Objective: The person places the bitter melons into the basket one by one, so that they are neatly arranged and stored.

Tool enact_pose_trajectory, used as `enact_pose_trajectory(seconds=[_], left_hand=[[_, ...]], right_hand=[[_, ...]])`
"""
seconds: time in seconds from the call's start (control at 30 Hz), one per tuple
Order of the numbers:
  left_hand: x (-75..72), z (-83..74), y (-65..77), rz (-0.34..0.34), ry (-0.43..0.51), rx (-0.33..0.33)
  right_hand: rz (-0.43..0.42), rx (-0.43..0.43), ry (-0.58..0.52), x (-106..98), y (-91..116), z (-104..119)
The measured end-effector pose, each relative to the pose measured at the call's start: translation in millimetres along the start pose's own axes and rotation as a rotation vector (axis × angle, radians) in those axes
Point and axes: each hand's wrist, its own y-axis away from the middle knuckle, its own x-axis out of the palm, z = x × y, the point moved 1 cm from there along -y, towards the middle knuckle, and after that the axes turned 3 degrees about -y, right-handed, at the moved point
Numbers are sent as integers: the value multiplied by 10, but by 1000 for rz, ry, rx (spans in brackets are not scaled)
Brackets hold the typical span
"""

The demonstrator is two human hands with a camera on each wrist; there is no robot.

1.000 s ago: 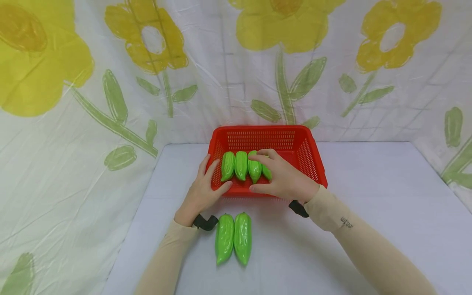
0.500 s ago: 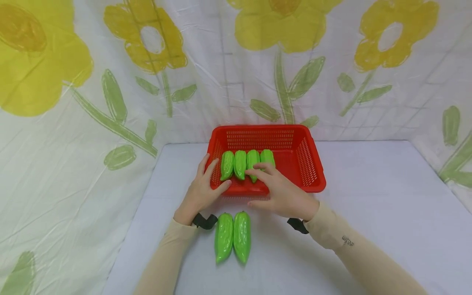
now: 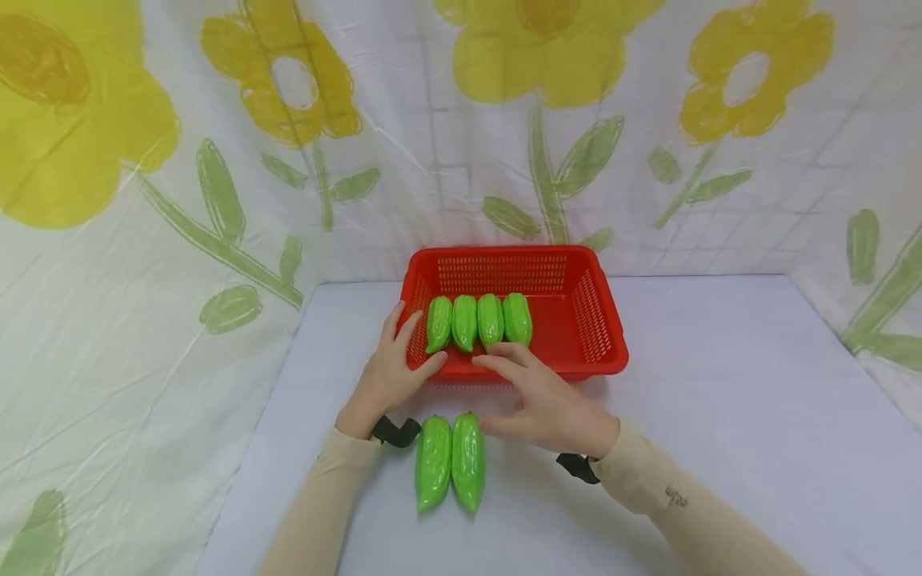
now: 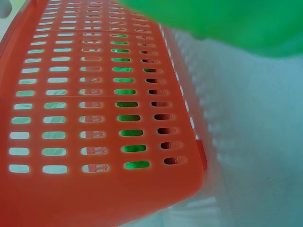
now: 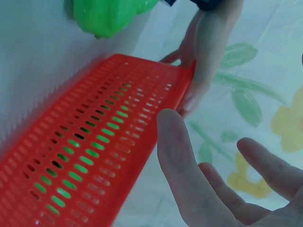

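A red plastic basket stands on the table, holding a row of several shiny green bitter gourds. In front of it, two more bitter gourds lie side by side on the cloth. My left hand holds the basket's front left corner, thumb by the front rim and fingers over the left rim. My right hand hovers past the basket's front rim, fingers and thumb spread, holding nothing. Its thumb is close to the right-hand loose gourd; whether they touch I cannot tell. The right wrist view shows these fingers apart.
A pale cloth covers the table. Behind and beside it hangs a white curtain printed with yellow flowers. Inside the basket, bare red floor shows to the right of the gourds.
My right hand has drawn back from over the gourds in the basket toward the loose pair in front, its fingers still spread. My left hand has stayed at the basket's corner.
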Motion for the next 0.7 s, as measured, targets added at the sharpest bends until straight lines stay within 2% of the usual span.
enact_pose_trajectory(seconds=[0.4,0.7], left_hand=[[0,1,-3,-11,4,9],[-16,-22,6,-18,4,16]], right_hand=[[14,34,-48,141,115,-35],[11,38,-70,337,136,-93]])
